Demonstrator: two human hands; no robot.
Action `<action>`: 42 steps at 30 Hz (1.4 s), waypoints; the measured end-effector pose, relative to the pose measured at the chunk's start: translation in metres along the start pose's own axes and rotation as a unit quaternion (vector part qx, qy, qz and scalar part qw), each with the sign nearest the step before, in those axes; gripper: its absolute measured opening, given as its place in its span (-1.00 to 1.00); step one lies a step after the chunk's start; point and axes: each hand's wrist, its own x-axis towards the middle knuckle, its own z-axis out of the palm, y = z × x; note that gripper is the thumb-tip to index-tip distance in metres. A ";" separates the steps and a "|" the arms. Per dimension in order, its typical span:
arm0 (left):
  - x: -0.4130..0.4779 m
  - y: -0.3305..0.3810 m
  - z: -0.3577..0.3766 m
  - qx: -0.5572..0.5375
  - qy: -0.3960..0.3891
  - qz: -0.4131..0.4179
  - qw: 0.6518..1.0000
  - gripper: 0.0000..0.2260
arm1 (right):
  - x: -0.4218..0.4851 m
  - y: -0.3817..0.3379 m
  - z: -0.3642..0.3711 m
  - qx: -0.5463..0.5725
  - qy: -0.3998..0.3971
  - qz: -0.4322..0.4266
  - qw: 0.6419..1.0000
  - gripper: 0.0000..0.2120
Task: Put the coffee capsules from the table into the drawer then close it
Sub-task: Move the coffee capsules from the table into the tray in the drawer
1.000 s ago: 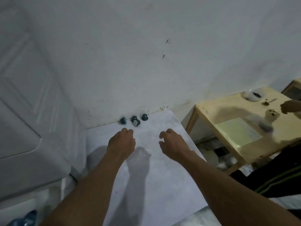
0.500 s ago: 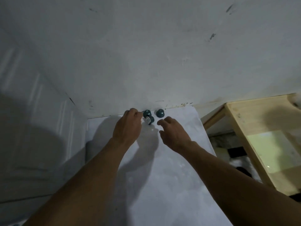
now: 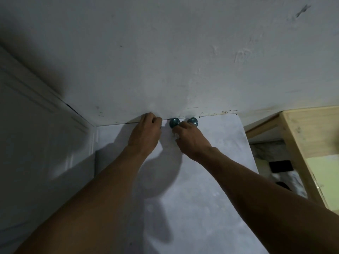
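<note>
Two teal coffee capsules stand on the white table (image 3: 201,180) against the wall, one (image 3: 174,122) left of the other (image 3: 192,121). My left hand (image 3: 145,133) is curled shut at the wall just left of them, over the spot where the leftmost capsule lay; that capsule is hidden inside the fingers. My right hand (image 3: 191,140) reaches between the two visible capsules, its fingertips closed on a third capsule whose white foil (image 3: 177,136) peeks out below the thumb. No drawer is in view.
A white panelled door (image 3: 36,153) stands along the table's left edge. A light wooden side table (image 3: 311,136) stands to the right, with a gap and dark clutter on the floor (image 3: 280,165) between it and the white table.
Both hands moved forward to the wall. The left hand closed over the leftmost capsule and the right hand's fingers came down on the foil-topped one. The view moved closer.
</note>
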 end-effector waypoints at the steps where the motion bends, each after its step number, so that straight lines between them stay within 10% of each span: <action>1: 0.001 -0.001 0.000 -0.005 -0.001 -0.007 1.000 -0.75 | 0.000 0.001 0.002 0.001 -0.010 0.001 1.000 -0.74; 21: -0.032 0.017 -0.006 -0.055 -0.030 -0.094 0.994 -0.78 | -0.036 0.003 0.003 0.002 -0.004 0.067 0.998 -0.76; 26: -0.060 0.031 -0.022 -0.107 -0.010 -0.119 0.987 -0.51 | -0.059 -0.011 -0.014 0.043 -0.001 0.090 0.995 -0.63; 42: -0.210 0.115 -0.108 -0.180 0.202 -0.117 0.956 -0.56 | -0.212 -0.072 -0.083 0.152 0.197 0.026 0.968 -0.61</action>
